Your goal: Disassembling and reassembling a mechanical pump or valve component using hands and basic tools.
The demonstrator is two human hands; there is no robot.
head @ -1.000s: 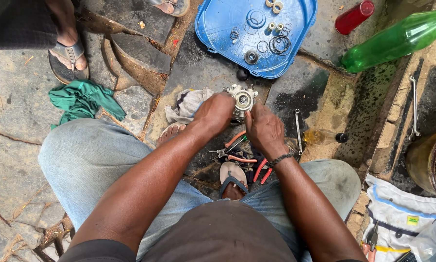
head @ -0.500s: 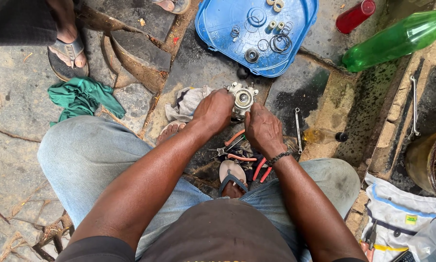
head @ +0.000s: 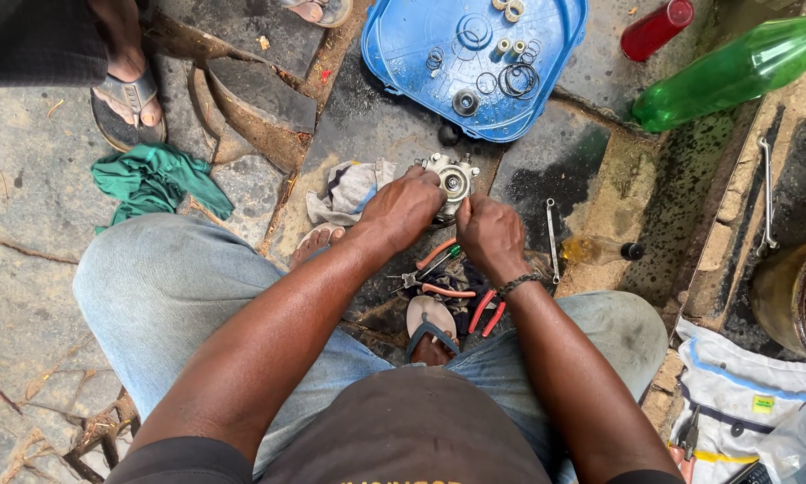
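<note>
Where cracked, oil-stained stone paving point(head: 26, 206) serves as the floor, a blue plastic tray point(head: 403, 54) holds rubber rings, washers and a small round bearing. Below it, the left hand point(head: 403, 208) has its grip clamped on a grey metal pump part point(head: 450, 179); the right hand point(head: 488, 235) closes on its lower side. A green bottle point(head: 735, 72) lies nearby.

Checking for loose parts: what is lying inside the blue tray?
In the blue tray lie dark rubber rings, a round dark bushing and small pale rings. Its top edge runs out of frame, so anything there is unseen.
</note>
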